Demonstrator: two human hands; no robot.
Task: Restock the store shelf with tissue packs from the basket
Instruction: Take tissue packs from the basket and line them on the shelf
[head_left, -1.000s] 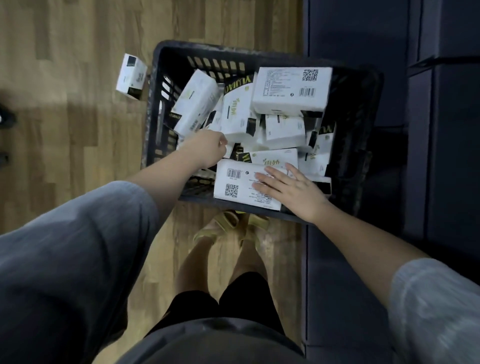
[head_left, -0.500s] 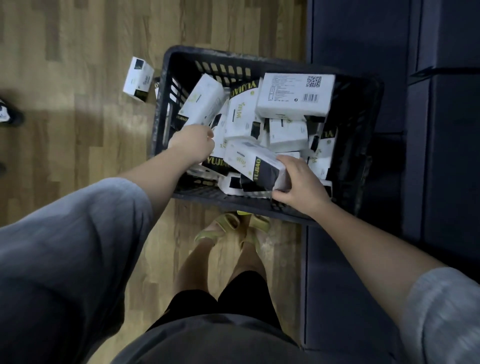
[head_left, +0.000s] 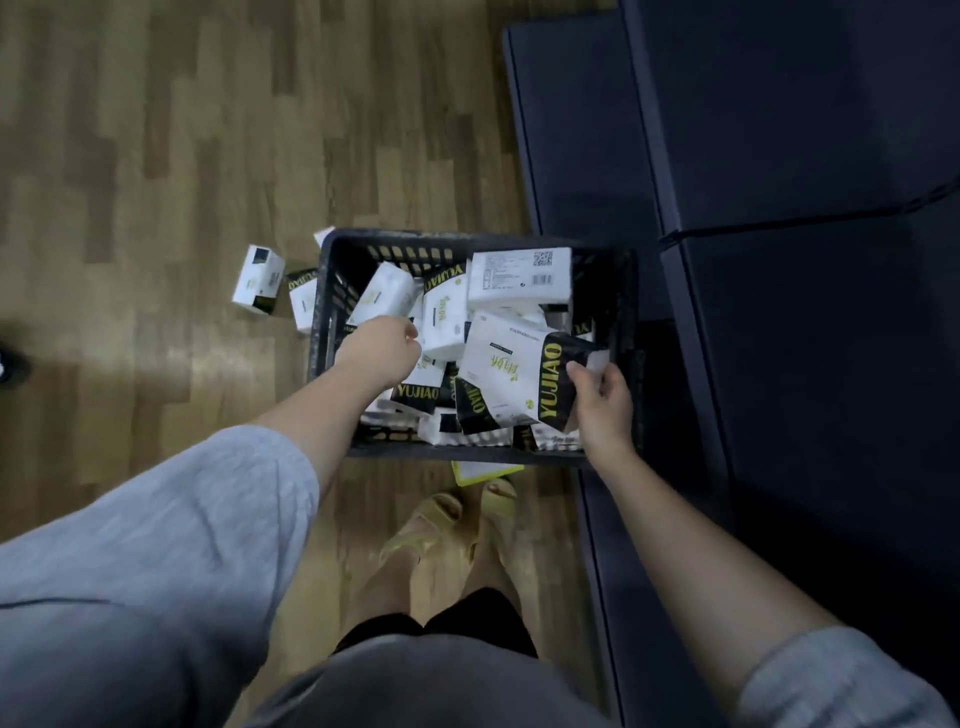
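Though the left hand (head_left: 382, 348) curls down among the packs, its fingers are hidden, so I cannot tell what they grip. Right hand (head_left: 602, 400) fingers (head_left: 577, 373) pinch a white-and-black YUJIAO tissue pack (head_left: 519, 379), raised over the dark basket (head_left: 626, 322) of jumbled packs beside the dim shelf (head_left: 779, 156).

white tissue packs (head_left: 511, 371) with black-and-yellow bands fill the black slotted basket (head_left: 324, 291); brown wood-plank floor (head_left: 156, 156), grey sleeves (head_left: 171, 525).
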